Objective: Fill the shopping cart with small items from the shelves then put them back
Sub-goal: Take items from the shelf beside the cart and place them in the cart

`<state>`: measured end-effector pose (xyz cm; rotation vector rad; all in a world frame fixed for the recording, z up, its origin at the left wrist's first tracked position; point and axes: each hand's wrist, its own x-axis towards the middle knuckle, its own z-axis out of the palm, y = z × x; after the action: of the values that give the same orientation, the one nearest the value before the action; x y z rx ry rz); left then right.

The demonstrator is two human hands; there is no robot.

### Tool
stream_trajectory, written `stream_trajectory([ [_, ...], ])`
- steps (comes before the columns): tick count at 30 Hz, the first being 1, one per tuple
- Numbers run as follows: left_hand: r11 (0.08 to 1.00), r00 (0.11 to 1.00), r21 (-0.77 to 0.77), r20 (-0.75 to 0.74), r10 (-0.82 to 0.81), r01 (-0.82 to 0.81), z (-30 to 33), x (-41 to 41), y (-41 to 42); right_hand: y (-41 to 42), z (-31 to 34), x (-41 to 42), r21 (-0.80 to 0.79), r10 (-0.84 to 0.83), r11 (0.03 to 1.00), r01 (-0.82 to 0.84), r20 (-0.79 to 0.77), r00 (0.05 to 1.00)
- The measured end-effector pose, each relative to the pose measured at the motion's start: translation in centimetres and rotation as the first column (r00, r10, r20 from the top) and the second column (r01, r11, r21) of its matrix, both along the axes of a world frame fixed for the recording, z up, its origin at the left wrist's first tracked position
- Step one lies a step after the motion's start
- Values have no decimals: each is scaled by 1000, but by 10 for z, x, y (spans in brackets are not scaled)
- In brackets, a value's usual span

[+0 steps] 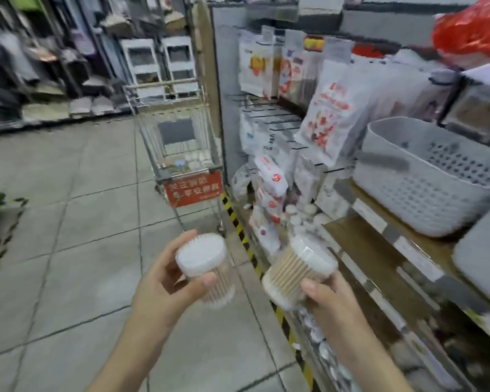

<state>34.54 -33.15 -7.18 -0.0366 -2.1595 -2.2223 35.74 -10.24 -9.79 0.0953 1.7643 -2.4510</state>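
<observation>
In a shop aisle, the left hand (164, 284) grips one cotton swab tub (203, 267) and the right hand (327, 295) another (297, 271), beside the shelves (379, 244); the shopping cart (178, 142) stands ahead.

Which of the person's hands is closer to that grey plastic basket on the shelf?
Right. The right hand, gripping a cotton swab jar, is below and left of the grey basket. The left hand is farther left, over the floor.
</observation>
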Motion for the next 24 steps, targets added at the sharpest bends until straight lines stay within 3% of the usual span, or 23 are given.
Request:
stream_trajectory([
  [7, 948, 946, 36, 85, 314, -318, -35, -53, -64, -49, -29, -95, -81, 180, 982, -172, 98, 979],
  [17, 903, 895, 59, 176, 410, -426, -43, -207, -59, -36, -41, -292, 10, 74, 997, -75, 90, 993],
  [24, 874, 858, 36, 216, 466, -484, -52, -297, -75, -80, -57, -389, 110, 185, 974, -197, 104, 977],
])
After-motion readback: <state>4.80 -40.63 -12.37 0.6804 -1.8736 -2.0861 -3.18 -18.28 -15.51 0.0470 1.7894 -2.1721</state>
